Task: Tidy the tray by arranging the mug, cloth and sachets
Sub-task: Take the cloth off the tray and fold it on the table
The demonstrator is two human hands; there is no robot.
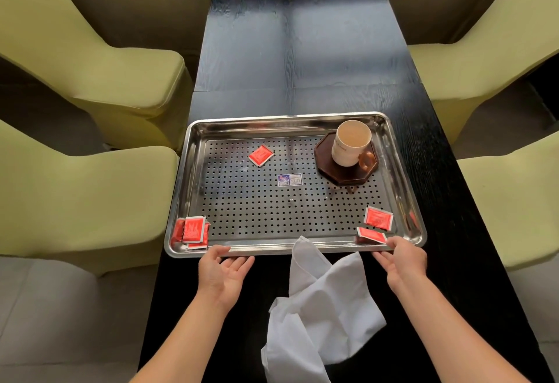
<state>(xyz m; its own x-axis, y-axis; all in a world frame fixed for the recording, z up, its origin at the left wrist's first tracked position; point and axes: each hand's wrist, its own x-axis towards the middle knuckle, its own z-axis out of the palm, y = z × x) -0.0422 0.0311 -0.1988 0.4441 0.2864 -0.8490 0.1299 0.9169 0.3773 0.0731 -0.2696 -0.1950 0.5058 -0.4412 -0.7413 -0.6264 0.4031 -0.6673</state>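
One steel tray (405, 177), perforated floor, on a dark table (302, 49); both hands at its near rim. Left hand (222, 270): palm up, fingers loosely apart, tips under or against the rim, clamped on nothing. Right hand (403, 257): fingers curled at the rim beside the near-right sachet (371, 235); whether it pinches rim or packet cannot be told. One mug (351, 146), cream, on one dark octagonal coaster (329, 164), far right of the tray. One white cloth (314, 307), crumpled, mostly on the table near the tray, one corner lapped over the near rim. Red sachets, five counted: one far left of centre (260, 155), two overlapping at the near-left corner (193, 229), two near right, including the upper (378, 218). Risks, judged: lifting or tilting the tray would slide loose packets and could tip the mug off its coaster; dragging the cloth could sweep sachets over the rim.
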